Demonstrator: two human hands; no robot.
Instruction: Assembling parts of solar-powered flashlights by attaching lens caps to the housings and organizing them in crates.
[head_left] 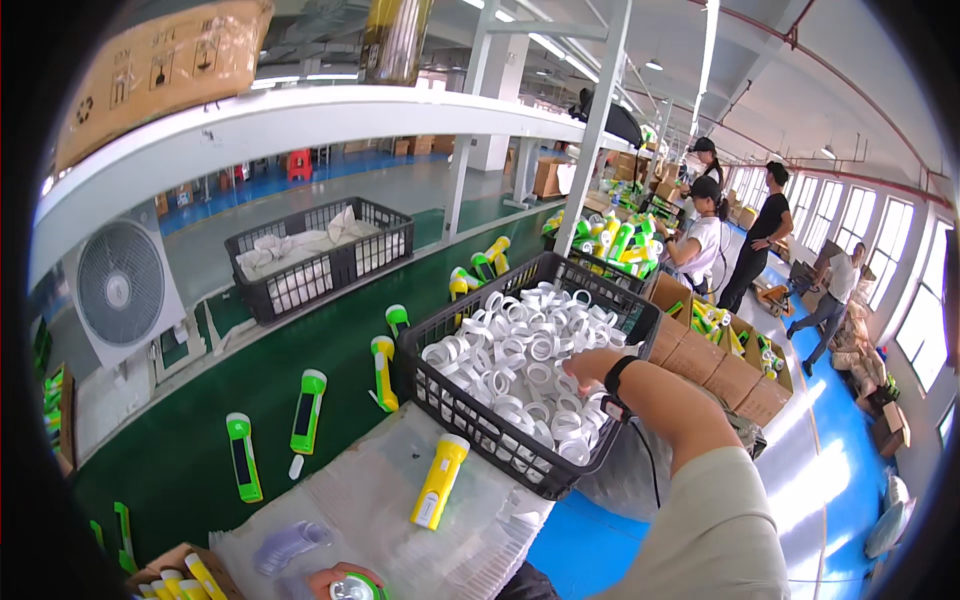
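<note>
My right hand (594, 368) reaches into a black plastic crate (480, 430) heaped with white plastic rings (515, 345). Its fingers curl down among the rings; whatever they grip is hidden. A dark band circles that wrist. At the bottom edge my left hand (322, 580) is wrapped around a flashlight (352, 588), its round clear lens and green rim facing up. A yellow flashlight with a white head ring (440, 482) lies on the grey padded sheet (380, 520) between my hands. Beside my left hand is a clear bundle of lens-like discs (290, 547).
Green and yellow flashlights (308, 412) lie on the green conveyor belt (350, 345). Beyond it are a second black crate (325, 270) and a fan (122, 282). Overhead runs a white shelf (330, 112). Cardboard boxes (715, 360) and several people stand at the right.
</note>
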